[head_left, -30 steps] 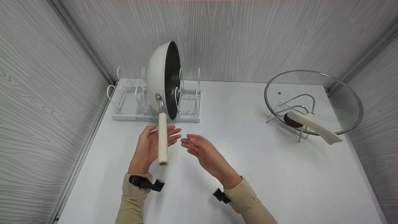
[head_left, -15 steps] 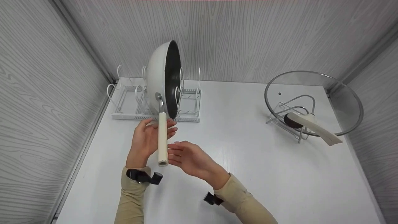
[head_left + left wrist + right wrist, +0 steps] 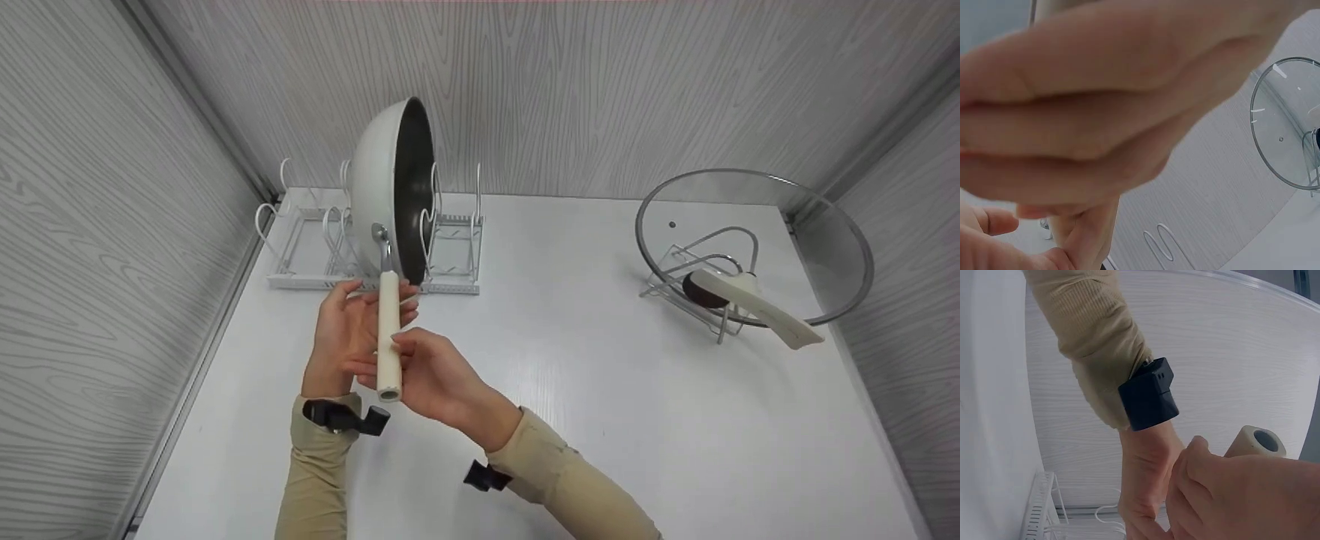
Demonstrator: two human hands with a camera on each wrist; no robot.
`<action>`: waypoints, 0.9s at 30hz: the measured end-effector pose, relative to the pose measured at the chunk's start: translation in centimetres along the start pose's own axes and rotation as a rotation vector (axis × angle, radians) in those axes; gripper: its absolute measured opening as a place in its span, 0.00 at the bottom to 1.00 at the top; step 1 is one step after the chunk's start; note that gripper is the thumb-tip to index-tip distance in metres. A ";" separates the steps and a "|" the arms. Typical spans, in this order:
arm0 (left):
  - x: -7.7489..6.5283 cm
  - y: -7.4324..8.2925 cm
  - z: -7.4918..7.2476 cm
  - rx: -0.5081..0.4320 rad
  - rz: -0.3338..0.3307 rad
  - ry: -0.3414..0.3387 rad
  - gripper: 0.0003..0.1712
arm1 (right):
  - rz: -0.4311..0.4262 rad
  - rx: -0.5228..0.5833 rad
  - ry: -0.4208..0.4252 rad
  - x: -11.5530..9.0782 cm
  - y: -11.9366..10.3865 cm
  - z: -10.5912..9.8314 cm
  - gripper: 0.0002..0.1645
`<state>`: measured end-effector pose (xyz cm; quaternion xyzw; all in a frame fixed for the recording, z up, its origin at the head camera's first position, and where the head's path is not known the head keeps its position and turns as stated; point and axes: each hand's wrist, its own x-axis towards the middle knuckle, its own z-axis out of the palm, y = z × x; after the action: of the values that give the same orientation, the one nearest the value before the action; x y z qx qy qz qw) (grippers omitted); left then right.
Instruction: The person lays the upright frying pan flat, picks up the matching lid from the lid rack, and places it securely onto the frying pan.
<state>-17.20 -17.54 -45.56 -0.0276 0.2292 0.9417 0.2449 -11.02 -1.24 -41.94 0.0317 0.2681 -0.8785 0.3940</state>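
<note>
A deep frying pan (image 3: 373, 172), white outside and dark inside, stands on edge in a white wire rack (image 3: 300, 282) in the head view. Its cream handle (image 3: 388, 315) points toward me. My right hand (image 3: 439, 379) pinches the handle near its end, thumb on top and fingers passing behind. Palm up, my left hand (image 3: 330, 345) lies under the handle closer to the pan, its fingers loosely extended and partly hidden by the handle. Large fingers fill much of the left wrist view. The handle's hollow end (image 3: 1264, 440) shows beside my right hand in the right wrist view.
At the right, a large glass lid (image 3: 639, 232) with a dark-and-cream knob (image 3: 757, 304) leans on a small metal stand (image 3: 756, 244). Grey wood-grain walls (image 3: 562, 90) enclose the white table (image 3: 600, 412) at the back and sides.
My right hand has moved left to the pan handle and now pinches it. My left hand has shifted slightly left and up toward the pan. The pan remains in the rack.
</note>
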 end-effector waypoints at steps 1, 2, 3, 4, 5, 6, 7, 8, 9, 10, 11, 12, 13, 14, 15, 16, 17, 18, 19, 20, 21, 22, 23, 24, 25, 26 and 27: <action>0.0 0.0 -0.1 -0.014 -0.006 -0.019 0.34 | -0.002 0.005 0.008 0.1 0.0 0.2 0.35; 0.1 0.1 -0.2 -0.032 -0.010 -0.032 0.34 | -0.006 0.006 0.019 0.3 0.1 0.3 0.35; 0.1 0.1 -0.3 -0.046 -0.016 -0.038 0.34 | -0.012 0.002 0.028 0.4 0.2 0.4 0.34; 0.2 0.1 -0.3 -0.058 -0.022 -0.039 0.34 | -0.018 0.001 0.040 0.5 0.3 0.5 0.34; 0.4 0.0 -0.3 -0.065 -0.022 -0.033 0.33 | -0.026 -0.003 0.055 0.6 0.4 0.5 0.33; 0.5 0.0 -0.3 -0.062 -0.018 -0.024 0.33 | -0.034 -0.002 0.068 0.8 0.5 0.5 0.31; 0.6 0.0 -0.3 -0.053 -0.015 -0.013 0.33 | -0.040 0.003 0.081 0.9 0.6 0.5 0.29; 0.7 0.0 -0.2 -0.038 -0.007 0.000 0.33 | -0.046 0.008 0.092 1.1 0.7 0.5 0.26; 0.9 -0.1 -0.2 -0.018 0.000 0.012 0.33 | -0.053 0.013 0.104 1.3 0.9 0.5 0.23; 1.0 -0.1 -0.2 0.002 0.008 0.021 0.33 | -0.058 0.017 0.116 1.5 1.0 0.5 0.19; 1.1 -0.2 -0.2 0.019 0.019 0.033 0.33 | -0.059 0.023 0.126 1.7 1.2 0.5 0.16; 1.1 -0.2 -0.2 0.032 0.026 0.041 0.33 | -0.057 0.033 0.131 1.8 1.3 0.5 0.13; 1.2 -0.3 -0.2 0.037 0.031 0.043 0.33 | -0.057 0.039 0.136 2.0 1.4 0.5 0.11; 1.3 -0.4 -0.2 0.041 0.033 0.041 0.33 | -0.059 0.040 0.140 2.1 1.5 0.5 0.10; 1.4 -0.4 -0.2 0.039 0.033 0.040 0.33 | -0.057 0.044 0.144 2.2 1.5 0.5 0.10; 1.4 -0.4 -0.2 0.036 0.032 0.035 0.33 | -0.052 0.052 0.147 2.3 1.6 0.6 0.10; 1.4 -0.4 -0.3 0.030 0.032 0.031 0.32 | -0.045 0.061 0.150 2.3 1.6 0.6 0.11; 1.5 -0.4 -0.3 0.025 0.029 0.024 0.32 | -0.043 0.067 0.151 2.4 1.6 0.6 0.11; 1.5 -0.4 -0.3 0.020 0.027 0.013 0.32 | -0.044 0.069 0.153 2.4 1.6 0.6 0.12; 1.5 -0.4 -0.3 0.017 0.024 0.005 0.32 | -0.043 0.071 0.154 2.5 1.6 0.7 0.12; 1.6 -0.4 -0.3 0.012 0.023 0.002 0.32 | -0.040 0.073 0.155 2.5 1.7 0.7 0.12; 1.6 -0.4 -0.3 0.005 0.023 -0.001 0.31 | -0.039 0.072 0.156 2.5 1.7 0.7 0.12; 1.6 -0.4 -0.2 0.003 0.024 0.000 0.31 | -0.036 0.068 0.155 2.4 1.7 0.8 0.11; 1.6 -0.4 -0.1 0.001 0.027 0.003 0.30 | -0.035 0.065 0.152 2.4 1.7 0.8 0.10; 1.6 -0.4 0.0 0.002 0.032 0.005 0.29 | -0.033 0.063 0.150 2.4 1.7 0.8 0.09; 1.6 -0.4 0.2 0.006 0.039 0.007 0.29 | -0.032 0.061 0.146 2.4 1.7 0.8 0.08; 1.6 -0.4 0.3 0.008 0.046 0.008 0.28 | -0.032 0.057 0.144 2.3 1.7 0.9 0.08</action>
<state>-18.37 -16.40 -45.72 -0.0251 0.2347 0.9460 0.2222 -11.28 -4.19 -42.59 0.1018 0.2711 -0.8875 0.3585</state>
